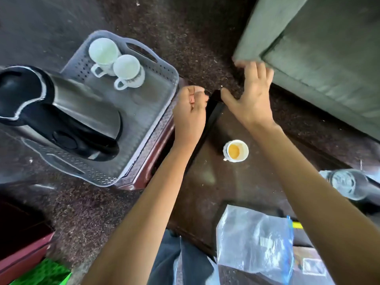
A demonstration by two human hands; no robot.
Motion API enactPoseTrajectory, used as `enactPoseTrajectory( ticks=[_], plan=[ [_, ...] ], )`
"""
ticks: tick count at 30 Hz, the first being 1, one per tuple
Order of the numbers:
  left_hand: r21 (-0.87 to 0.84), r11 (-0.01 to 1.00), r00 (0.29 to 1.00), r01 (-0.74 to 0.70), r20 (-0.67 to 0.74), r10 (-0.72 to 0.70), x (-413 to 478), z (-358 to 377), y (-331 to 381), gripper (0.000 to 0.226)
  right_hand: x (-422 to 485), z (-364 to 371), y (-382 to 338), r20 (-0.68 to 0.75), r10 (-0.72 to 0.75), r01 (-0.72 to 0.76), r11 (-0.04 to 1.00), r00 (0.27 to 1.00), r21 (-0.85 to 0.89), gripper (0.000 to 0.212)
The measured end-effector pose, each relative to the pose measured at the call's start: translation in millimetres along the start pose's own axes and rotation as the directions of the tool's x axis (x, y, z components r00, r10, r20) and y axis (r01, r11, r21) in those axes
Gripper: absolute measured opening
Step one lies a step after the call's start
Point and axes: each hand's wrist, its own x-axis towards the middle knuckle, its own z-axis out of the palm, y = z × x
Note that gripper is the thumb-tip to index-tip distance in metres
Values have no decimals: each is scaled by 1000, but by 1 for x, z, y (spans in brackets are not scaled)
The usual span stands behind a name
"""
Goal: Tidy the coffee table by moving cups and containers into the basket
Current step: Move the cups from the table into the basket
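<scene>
Grey plastic basket sat at left on a red-brown wood stand. A steel kettle filled its near half. 2 white cups stood in the far corner, rear cup & front cup, touching, both upright, handles toward lower left.

L hand was over the basket's right rim, fingers clenched into a fist, nothing seen in it. R hand was just beside it, over the far corner of the dark table. Its fingers were released & spread, thumb at the corner edge, grasping nothing.

Third cup stood upright on the table near the R forearm, apart from both hands, w/ orange liquid inside. A clear glass was at the table's right edge, blurred. A clear plastic bag lay at the near edge. Green sofa top right; brown carpet under all.
</scene>
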Motion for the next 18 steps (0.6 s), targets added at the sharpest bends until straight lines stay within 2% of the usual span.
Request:
enactPoseTrajectory(
  ticks=[4, 7, 11, 14, 18],
  plan=[
    [77, 997, 989, 14, 145, -25, -26, 13, -19, 8, -66, -4, 41, 148, 127, -125, 992, 981, -21, 63],
    [129, 991, 977, 48, 202, -73, -46, 20, -36, 10, -108, 2, 64, 319, 257, -259, 965, 912, -38, 82],
    [193, 977, 961, 91, 241, -137, -64, 24, -57, 13, -139, 20, 84, 480, 295, -270, 955, 826, -123, 100],
    [226, 969, 958, 103, 238, -157, -68, 22, -66, 12, -149, 26, 87, 566, 338, -297, 940, 752, -167, 102],
    [218, 968, 959, 124, 225, -174, -66, 15, -68, 13, -146, 34, 89, 514, 296, -281, 953, 805, -110, 86]
  ],
)
